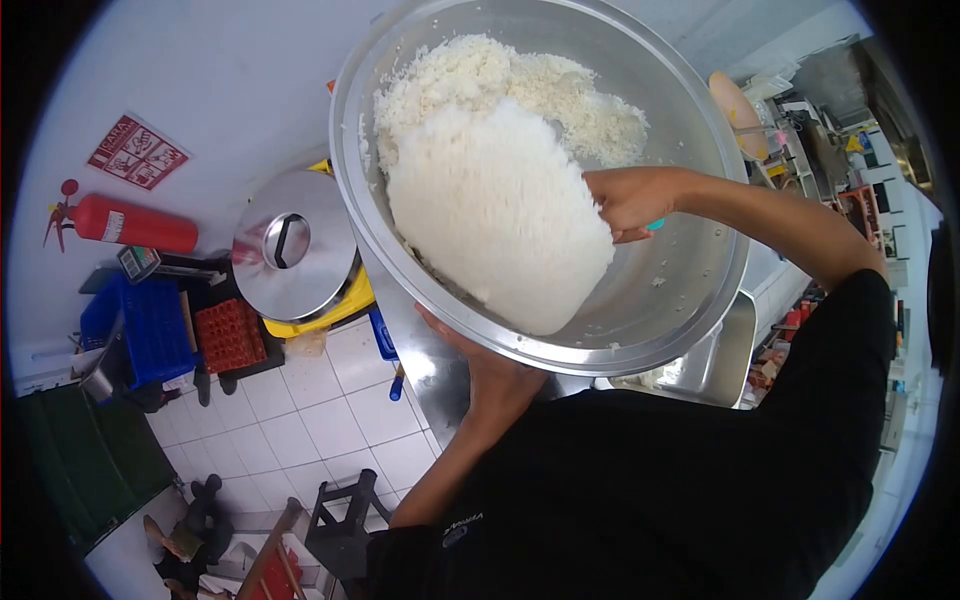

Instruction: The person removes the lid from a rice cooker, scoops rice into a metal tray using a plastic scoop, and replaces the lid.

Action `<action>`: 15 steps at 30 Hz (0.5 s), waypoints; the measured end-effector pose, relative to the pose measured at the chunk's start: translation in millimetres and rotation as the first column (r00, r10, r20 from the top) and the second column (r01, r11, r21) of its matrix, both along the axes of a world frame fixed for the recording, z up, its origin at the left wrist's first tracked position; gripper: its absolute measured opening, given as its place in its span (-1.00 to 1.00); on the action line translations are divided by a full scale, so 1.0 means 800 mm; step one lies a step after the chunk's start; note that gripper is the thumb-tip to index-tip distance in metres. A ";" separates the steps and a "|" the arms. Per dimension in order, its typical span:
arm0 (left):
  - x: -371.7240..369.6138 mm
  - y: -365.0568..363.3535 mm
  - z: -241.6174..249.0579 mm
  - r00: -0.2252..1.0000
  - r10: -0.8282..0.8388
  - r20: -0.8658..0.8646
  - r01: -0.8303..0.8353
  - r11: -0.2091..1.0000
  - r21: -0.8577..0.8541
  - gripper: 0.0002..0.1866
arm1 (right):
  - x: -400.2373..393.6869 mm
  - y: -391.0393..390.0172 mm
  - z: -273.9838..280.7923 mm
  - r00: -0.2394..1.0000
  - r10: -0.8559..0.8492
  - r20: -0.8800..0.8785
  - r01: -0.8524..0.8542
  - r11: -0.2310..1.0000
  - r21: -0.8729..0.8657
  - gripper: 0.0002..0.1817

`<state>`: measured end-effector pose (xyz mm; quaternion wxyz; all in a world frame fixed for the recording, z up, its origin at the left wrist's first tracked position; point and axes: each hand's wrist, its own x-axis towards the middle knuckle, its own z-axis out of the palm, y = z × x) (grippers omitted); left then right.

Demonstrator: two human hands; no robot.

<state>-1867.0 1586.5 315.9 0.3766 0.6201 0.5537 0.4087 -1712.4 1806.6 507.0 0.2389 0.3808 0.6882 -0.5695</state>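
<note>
White wall [260, 95] and pale tiled floor [300, 390] are noted behind the work area. Cooked-looking rice [500, 220] is contained in a wide metal basin [690, 275]. One large, dense mass is blurred, so whether it is borne by a tool is not determined; looser grains are banked against the far wall of the basin, and its high sides keep both portions enclosed.

The right hand [635, 200] is reached into the basin, its fingers bent beside the dense mass. A small teal piece [656, 224] is seen at the fingertips; whether it is gripped cannot be told. The left hand [495, 385] is placed under the near rim, apparently so that the basin is steadied against the other hand's push. Its fingers are largely hidden, so how far it is opened cannot be told.

Beneath and beside the basin, a steel counter [430, 355] is visible. Just beside the near rim, a metal tray [738, 345] is placed, presumably kept within easy reach. To the left of the basin in the view, a round lid [260, 275] is set over a yellow container [357, 297], likely to keep it covered. Farther left of the basin, a fire extinguisher [135, 222] is mounted by the wall.
</note>
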 end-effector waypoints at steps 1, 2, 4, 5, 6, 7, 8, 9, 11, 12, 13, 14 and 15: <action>-0.002 0.002 0.007 1.000 0.013 0.003 -0.013 1.000 0.002 -0.54 | 0.004 0.001 0.005 0.999 -0.049 -0.014 0.049 0.998 0.035 -0.85; -0.004 0.004 0.014 1.000 0.022 0.007 -0.022 1.000 0.006 -0.46 | 0.009 0.001 0.014 0.998 -0.052 -0.020 0.053 0.997 0.050 -0.85; -0.005 0.008 0.029 0.999 0.027 0.020 -0.027 1.000 0.013 -0.30 | 0.023 -0.002 0.041 0.987 -0.160 -0.023 0.162 0.975 0.154 -0.89; -0.003 0.009 0.033 0.999 0.023 0.027 -0.023 1.000 0.014 -0.22 | 0.033 -0.007 0.055 0.984 -0.177 -0.027 0.179 0.970 0.166 -0.89; -0.001 0.008 0.034 1.000 0.002 0.026 -0.002 1.000 0.025 -0.22 | 0.045 -0.014 0.070 0.960 -0.276 -0.036 0.277 0.932 0.234 -0.91; 0.000 0.006 0.033 0.997 0.069 0.041 -0.068 0.997 -0.033 -0.03 | 0.061 -0.022 0.083 0.925 -0.377 -0.051 0.374 0.879 0.297 -0.89; 0.001 0.004 0.033 0.990 0.131 0.051 -0.126 0.988 -0.093 0.17 | 0.078 -0.030 0.097 0.931 -0.354 -0.087 0.362 0.874 0.324 -0.84; 0.003 0.003 0.036 0.995 0.092 0.047 -0.088 0.992 -0.090 0.17 | 0.097 -0.037 0.120 0.926 -0.377 0.028 0.337 0.856 0.393 -0.64; 0.009 0.005 0.046 0.971 0.214 0.108 -0.199 0.970 -0.141 0.45 | 0.165 -0.045 0.136 0.976 -0.178 0.124 0.078 0.822 0.565 -0.66; 0.008 0.007 0.061 0.970 0.162 -0.181 -0.196 0.963 -0.187 0.53 | 0.216 -0.062 0.138 0.915 -0.391 0.097 0.256 0.751 0.608 -0.78; 0.008 0.005 0.066 0.976 0.108 -0.191 -0.146 0.970 -0.195 0.53 | 0.249 -0.084 0.152 0.938 -0.317 0.142 0.177 0.788 0.589 -0.70; 0.010 0.003 0.068 0.988 0.113 -0.106 -0.130 0.977 -0.168 0.52 | 0.266 -0.116 0.168 0.842 -0.457 0.286 0.181 0.740 0.648 -0.69; 0.011 0.003 0.070 0.992 0.124 -0.019 -0.126 0.982 -0.139 0.51 | 0.293 -0.153 0.162 0.828 -0.484 0.284 0.211 0.738 0.641 -0.69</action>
